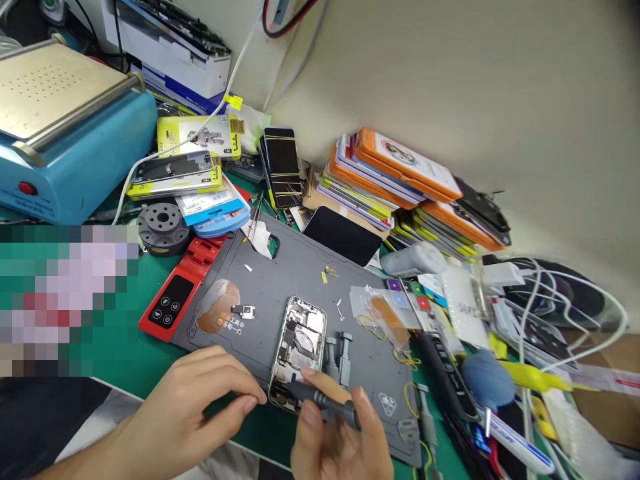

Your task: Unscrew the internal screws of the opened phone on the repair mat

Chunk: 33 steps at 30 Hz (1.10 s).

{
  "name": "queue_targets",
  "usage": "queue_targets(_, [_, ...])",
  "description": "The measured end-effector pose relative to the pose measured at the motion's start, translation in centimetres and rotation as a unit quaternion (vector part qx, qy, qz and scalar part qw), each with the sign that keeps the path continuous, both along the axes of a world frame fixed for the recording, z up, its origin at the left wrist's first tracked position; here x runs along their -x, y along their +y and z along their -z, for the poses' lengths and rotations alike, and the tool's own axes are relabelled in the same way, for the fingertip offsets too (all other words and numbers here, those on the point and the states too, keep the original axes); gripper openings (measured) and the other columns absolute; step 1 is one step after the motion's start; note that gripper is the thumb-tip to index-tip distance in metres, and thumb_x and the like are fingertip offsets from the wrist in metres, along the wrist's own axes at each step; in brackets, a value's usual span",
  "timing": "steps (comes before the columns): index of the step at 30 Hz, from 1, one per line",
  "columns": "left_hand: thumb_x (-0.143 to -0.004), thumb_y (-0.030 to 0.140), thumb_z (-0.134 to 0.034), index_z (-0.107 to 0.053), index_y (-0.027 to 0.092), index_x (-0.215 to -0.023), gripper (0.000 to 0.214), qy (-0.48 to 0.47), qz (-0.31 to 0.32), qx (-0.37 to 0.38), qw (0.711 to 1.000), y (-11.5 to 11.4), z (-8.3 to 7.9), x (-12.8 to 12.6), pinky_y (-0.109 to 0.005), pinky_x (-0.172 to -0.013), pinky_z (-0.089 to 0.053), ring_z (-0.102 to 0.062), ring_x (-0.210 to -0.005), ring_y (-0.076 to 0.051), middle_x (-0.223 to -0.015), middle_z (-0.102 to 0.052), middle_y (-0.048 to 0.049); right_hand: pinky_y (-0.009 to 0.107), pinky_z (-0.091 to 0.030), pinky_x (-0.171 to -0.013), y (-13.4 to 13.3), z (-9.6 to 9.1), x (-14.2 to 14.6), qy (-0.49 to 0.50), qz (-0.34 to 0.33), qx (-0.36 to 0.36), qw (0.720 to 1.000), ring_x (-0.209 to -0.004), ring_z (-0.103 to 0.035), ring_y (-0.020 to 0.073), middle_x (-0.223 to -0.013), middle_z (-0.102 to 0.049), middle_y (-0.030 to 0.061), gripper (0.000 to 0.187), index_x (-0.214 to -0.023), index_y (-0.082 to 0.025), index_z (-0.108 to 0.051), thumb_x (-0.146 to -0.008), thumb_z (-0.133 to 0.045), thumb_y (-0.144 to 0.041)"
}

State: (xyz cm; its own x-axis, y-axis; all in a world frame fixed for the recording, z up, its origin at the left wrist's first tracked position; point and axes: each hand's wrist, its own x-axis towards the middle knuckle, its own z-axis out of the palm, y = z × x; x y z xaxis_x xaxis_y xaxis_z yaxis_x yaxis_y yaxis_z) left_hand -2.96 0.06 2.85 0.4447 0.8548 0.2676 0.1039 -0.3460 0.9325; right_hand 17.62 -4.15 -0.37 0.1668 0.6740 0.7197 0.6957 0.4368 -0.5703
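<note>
An opened smartphone [311, 319] lies on the grey work mat [260, 280], its inner parts exposed. In my right hand [345, 445] a dark screwdriver [333, 404] is gripped, its tip end over the lower part of the phone. My left hand [195, 403] is beside the phone's lower left corner, thumb and index finger pinched together; anything between them is too small to make out. A small metal bracket [246, 311] rests on the mat left of the phone. Two grey clamps [345, 360] stand at the phone's right side.
A red control panel [173, 303] edges the mat's left side. Behind are a blue heating machine [105, 153], a dark round holder [163, 229] and stacked orange cases [407, 163]. To the right lie a black electric tool [447, 377], a blue air blower [487, 379] and cables. One left-hand area is pixelated.
</note>
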Motion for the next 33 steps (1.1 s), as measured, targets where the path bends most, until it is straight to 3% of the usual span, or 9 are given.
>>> queue_targets(4, [-0.110,0.011,-0.063,-0.074,0.023,-0.113,0.017,-0.006,0.000,-0.002,1.000,0.1,-0.2,-0.1,-0.021,-0.081,-0.055,-0.071,-0.089,-0.012,-0.101,-0.081,0.0017,0.042,-0.070,-0.076,0.1,-0.7,-1.0,-0.065,-0.029,-0.006,0.997,-0.091,-0.079,0.0241,-0.106,-0.079,0.0105,0.064,-0.166,-0.024,-0.053,-0.106,-0.066,-0.006])
queue_targets(8, [-0.110,0.012,-0.063,-0.073,0.023,-0.113,0.016,-0.002,0.001,-0.003,1.000,0.0,-0.2,-0.1,-0.021,-0.082,-0.054,-0.070,-0.088,-0.012,-0.101,-0.081,0.0029,0.041,-0.069,-0.074,-0.3,-0.6,-2.2,-0.151,-0.002,-0.029,0.988,-0.089,-0.078,0.0264,-0.097,-0.078,0.0088,0.052,-0.156,-0.021,-0.063,-0.106,-0.074,-0.015])
queue_targets(10, [-0.110,0.011,-0.062,-0.073,0.023,-0.112,0.016,-0.001,0.001,-0.007,1.000,-0.1,-0.1,-0.2,-0.021,-0.082,-0.054,-0.070,-0.088,-0.012,-0.101,-0.081,0.0032,0.043,-0.070,-0.073,-0.4,-0.5,-2.4,-0.120,0.011,-0.014,0.993,-0.091,-0.079,0.0281,-0.103,-0.078,0.0104,0.047,-0.155,-0.023,-0.063,-0.109,-0.066,-0.015])
queue_targets(17, [-0.110,0.011,-0.063,-0.073,0.023,-0.111,0.015,0.010,-0.005,-0.005,1.000,-0.1,0.0,-0.2,-0.022,-0.083,-0.054,-0.070,-0.090,-0.012,-0.101,-0.081,0.0035,0.043,-0.070,-0.072,-0.2,-0.9,-2.2,-0.102,0.024,-0.018,0.994,-0.087,-0.080,0.0282,-0.104,-0.077,0.0103,0.035,-0.143,-0.024,-0.071,-0.108,-0.069,-0.016])
queue_targets(20, [-0.110,0.012,-0.063,-0.074,0.023,-0.111,0.015,0.013,-0.004,-0.001,1.000,-0.1,0.1,-0.2,-0.022,-0.082,-0.053,-0.070,-0.089,-0.012,-0.100,-0.081,0.0038,0.042,-0.070,-0.073,-0.2,-1.1,-2.0,-0.096,0.036,-0.028,0.994,-0.090,-0.080,0.0285,-0.108,-0.077,0.0119,0.037,-0.143,-0.024,-0.073,-0.108,-0.068,-0.014])
queue_targets(25, [-0.112,0.015,-0.063,-0.075,0.025,-0.112,0.016,0.038,0.011,0.026,0.999,-0.2,-0.9,0.2,-0.021,-0.085,-0.056,-0.073,-0.094,-0.011,-0.104,-0.081,0.0043,0.040,-0.068,-0.077,0.3,-0.9,-1.9,-0.058,-0.018,-0.040,0.997,-0.093,-0.079,0.0254,-0.111,-0.080,0.0091,0.053,-0.150,-0.024,-0.070,-0.102,-0.067,0.000])
queue_targets(27, [-0.113,0.016,-0.063,-0.074,0.025,-0.114,0.015,0.075,-0.011,-0.010,0.997,0.4,-1.5,0.3,-0.021,-0.087,-0.057,-0.074,-0.097,-0.012,-0.106,-0.081,0.0037,0.039,-0.067,-0.077,0.4,-0.7,-1.8,-0.054,-0.027,-0.047,0.997,-0.094,-0.079,0.0249,-0.111,-0.080,0.0082,0.058,-0.150,-0.024,-0.070,-0.098,-0.069,0.004])
queue_targets(29, [-0.114,0.018,-0.063,-0.073,0.023,-0.117,0.012,0.146,-0.072,-0.115,0.980,1.6,-2.1,0.4,-0.026,-0.090,-0.057,-0.074,-0.099,-0.015,-0.109,-0.082,0.0015,0.039,-0.067,-0.079,0.2,-0.7,-1.4,-0.039,-0.032,-0.046,0.998,-0.099,-0.079,0.0261,-0.114,-0.080,0.0095,0.062,-0.151,-0.023,-0.069,-0.096,-0.070,0.006])
queue_targets(33, [-0.113,0.019,-0.064,-0.073,0.018,-0.118,0.010,0.332,-0.177,-0.289,0.880,5.6,-2.6,0.6,-0.036,-0.089,-0.054,-0.068,-0.096,-0.022,-0.112,-0.080,-0.0039,0.039,-0.067,-0.080,-0.8,-0.8,-0.7,0.023,0.003,0.008,1.000,-0.094,-0.079,0.0258,-0.108,-0.080,0.0087,0.053,-0.146,-0.025,-0.071,-0.100,-0.069,0.001])
